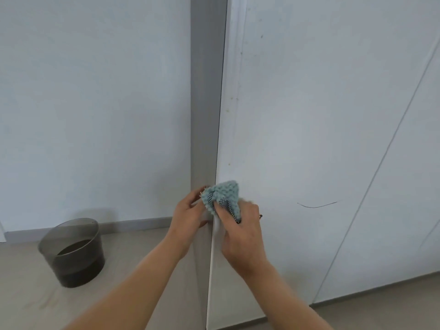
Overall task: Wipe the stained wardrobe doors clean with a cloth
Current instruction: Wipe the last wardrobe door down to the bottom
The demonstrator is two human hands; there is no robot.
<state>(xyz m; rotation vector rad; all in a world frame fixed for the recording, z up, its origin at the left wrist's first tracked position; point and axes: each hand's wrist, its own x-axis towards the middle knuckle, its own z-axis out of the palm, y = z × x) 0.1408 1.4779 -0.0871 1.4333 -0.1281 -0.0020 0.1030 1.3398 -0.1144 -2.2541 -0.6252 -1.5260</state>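
Head view is showing the right hand gripping a bunched pale-blue cloth, fingers curled into it, pressing it on the white wardrobe door low by its left edge. The left hand is sitting just beside the cloth at that edge, fingers bent, though whether it is gripping anything is unclear. A thin dark mark is showing farther right on the door, and a dark bin is standing on the floor at left.
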